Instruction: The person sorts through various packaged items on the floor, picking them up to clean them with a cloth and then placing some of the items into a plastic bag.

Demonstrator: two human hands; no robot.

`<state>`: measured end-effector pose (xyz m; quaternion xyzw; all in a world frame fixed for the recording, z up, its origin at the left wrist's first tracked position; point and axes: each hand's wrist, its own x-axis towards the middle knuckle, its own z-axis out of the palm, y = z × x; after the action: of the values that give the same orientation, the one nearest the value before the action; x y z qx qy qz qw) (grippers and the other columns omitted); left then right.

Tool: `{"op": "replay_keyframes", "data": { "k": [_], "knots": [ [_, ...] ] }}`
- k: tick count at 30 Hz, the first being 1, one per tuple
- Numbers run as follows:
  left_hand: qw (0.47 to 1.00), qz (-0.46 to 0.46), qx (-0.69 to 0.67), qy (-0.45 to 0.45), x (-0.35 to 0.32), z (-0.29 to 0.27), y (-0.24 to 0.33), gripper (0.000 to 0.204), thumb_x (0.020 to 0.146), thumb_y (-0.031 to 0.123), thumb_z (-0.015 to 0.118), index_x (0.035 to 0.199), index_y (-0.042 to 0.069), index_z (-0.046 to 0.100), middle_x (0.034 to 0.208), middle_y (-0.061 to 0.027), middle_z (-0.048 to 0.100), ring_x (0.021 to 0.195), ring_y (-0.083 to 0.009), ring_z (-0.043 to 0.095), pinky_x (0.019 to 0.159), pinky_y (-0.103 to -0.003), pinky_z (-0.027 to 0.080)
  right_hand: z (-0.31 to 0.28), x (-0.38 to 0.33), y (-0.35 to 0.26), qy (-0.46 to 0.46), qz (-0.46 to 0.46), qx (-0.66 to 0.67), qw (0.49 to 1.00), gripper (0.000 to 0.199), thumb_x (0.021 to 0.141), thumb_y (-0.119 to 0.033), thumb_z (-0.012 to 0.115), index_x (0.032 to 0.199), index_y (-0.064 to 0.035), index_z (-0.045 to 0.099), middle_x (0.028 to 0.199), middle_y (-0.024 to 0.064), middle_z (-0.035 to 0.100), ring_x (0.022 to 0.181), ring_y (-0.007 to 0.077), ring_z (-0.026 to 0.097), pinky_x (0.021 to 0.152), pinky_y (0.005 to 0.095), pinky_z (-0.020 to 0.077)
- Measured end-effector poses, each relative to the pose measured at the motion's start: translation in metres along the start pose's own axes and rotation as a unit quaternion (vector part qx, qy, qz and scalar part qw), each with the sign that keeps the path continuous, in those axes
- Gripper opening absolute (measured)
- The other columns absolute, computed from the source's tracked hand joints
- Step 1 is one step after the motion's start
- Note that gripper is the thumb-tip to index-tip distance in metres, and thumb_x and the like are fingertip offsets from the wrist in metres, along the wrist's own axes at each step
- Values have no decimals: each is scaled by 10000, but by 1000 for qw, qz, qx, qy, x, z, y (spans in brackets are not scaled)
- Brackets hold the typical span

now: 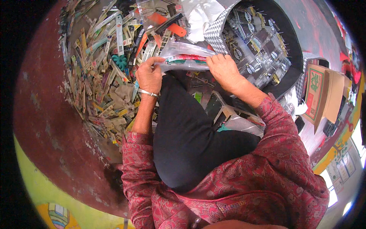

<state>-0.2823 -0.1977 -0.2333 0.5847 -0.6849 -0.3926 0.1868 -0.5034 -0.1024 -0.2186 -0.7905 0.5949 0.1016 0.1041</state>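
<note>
Both of my hands hold a clear plastic pouch (183,57) with red, green and white items inside. My left hand (149,75), a metal bangle at its wrist, pinches the pouch's left end. My right hand (225,68) lies on its right end with the fingers pressing down. The pouch hovers above my black-clad knee (187,141). My sleeves are dark red with a woven pattern.
A big heap of small packaged items and card strips (103,72) covers the reddish floor (42,114) on the left. A black tub (267,49) of clear packets sits at the upper right. An open cardboard box (322,95) stands at the right. White plastic (198,17) lies at the top.
</note>
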Motion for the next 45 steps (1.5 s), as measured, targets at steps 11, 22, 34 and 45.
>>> {"op": "replay_keyframes", "data": {
  "k": [11,22,34,45],
  "knots": [
    [996,50,74,-25,-16,-23,4,260,692,2,585,929,105,611,876,-85,592,680,-196,578,607,-276,448,-25,3,-18,0,-87,140,986,110,643,-77,545,727,-7,556,817,104,497,793,222,525,586,320,494],
    [967,12,200,-155,-37,-47,-21,122,681,154,644,710,90,545,831,-68,548,715,-303,550,590,-399,434,7,-12,-32,-70,-83,209,972,148,697,-66,525,820,14,504,934,139,467,864,271,540,602,343,520],
    [999,-11,-7,-35,9,-58,2,78,762,74,553,789,8,521,607,-76,577,503,-144,541,485,-276,417,-34,5,3,37,81,373,923,130,721,-24,512,848,-7,535,815,170,569,768,317,583,659,385,474],
    [945,-126,-289,83,-73,-188,60,218,791,96,509,946,-40,581,680,-19,519,566,-84,451,502,-207,355,-167,46,-12,241,-34,531,812,103,692,-9,553,788,-13,593,723,71,574,674,150,554,602,249,427]
  ]
}}
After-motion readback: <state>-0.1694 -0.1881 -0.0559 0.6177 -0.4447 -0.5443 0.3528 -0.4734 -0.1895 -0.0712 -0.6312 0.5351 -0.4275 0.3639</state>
